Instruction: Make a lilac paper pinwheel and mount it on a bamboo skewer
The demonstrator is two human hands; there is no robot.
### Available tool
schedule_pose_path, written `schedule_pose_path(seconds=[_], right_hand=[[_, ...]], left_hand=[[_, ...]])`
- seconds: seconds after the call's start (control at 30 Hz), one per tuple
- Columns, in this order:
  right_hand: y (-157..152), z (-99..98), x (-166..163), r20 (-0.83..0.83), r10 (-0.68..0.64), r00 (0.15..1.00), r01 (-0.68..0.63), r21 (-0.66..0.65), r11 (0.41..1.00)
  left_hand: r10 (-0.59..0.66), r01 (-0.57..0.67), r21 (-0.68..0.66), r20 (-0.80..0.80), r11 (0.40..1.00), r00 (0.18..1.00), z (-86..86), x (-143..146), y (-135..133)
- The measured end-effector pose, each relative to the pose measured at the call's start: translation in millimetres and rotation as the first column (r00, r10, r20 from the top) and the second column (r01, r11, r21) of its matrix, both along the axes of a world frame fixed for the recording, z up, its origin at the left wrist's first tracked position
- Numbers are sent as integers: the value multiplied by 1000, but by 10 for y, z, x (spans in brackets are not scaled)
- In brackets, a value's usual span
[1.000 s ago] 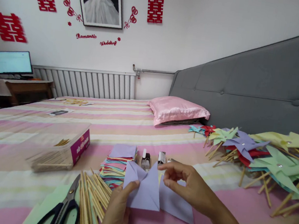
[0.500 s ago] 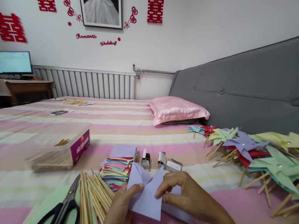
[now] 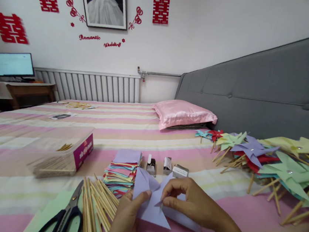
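A purple paper sheet (image 3: 152, 209), slit and partly folded toward its middle, is held up over the bed. My left hand (image 3: 128, 215) grips its left side, with the thumb pressed on the paper near the centre. Thumb and fingers of my right hand (image 3: 185, 199) pinch a flap of the same paper at its right side. Another piece of purple paper (image 3: 184, 220) lies on the bedding below my right hand. Just behind the held sheet stands a stack of coloured paper squares (image 3: 122, 170). Wooden sticks (image 3: 99, 206) lie left of my left hand.
Scissors (image 3: 70, 207) rest on green paper (image 3: 45, 211) at the front left. Behind them is a clear plastic box (image 3: 63, 157) holding sticks. Small boxes (image 3: 167, 165) stand beyond my hands. Finished paper pinwheels (image 3: 252, 149) spread along the right, near the grey headboard (image 3: 258, 87). A pink pillow (image 3: 185, 114) lies farther back.
My right fingers have drawn a flap of the purple paper inward, toward the middle. The sheet has turned slightly; its lower corner now points farther right. My left hand keeps its hold.
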State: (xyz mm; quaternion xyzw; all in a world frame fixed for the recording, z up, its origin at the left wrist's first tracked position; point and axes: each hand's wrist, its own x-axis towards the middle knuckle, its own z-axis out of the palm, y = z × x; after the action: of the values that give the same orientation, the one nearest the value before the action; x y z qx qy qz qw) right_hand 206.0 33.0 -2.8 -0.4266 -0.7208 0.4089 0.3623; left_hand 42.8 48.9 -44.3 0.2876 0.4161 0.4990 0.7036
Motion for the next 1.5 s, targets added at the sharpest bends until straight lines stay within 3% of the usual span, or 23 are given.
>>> schedule_pose_path(seconds=[0.4,0.6,0.77,1.2,1.5], right_hand=[[60,-110,-120,-43,-208,977,210,47,977],[80,-146,-156,-17,-300,954,300,65,952],[93,-158,-175,-18,-326,945,326,51,944],[101,-188,-194,30,-372,928,369,90,925],[108,-192,-215,53,-408,911,401,105,910]], left_hand=[[28,-26,40,-42,999,999,-217,-7,100],[21,-19,53,-39,998,999,-152,-13,33],[15,-10,97,-56,995,998,-87,-9,-13],[119,-97,113,-207,989,971,-226,20,107],[131,-109,113,-208,988,969,-234,31,106]])
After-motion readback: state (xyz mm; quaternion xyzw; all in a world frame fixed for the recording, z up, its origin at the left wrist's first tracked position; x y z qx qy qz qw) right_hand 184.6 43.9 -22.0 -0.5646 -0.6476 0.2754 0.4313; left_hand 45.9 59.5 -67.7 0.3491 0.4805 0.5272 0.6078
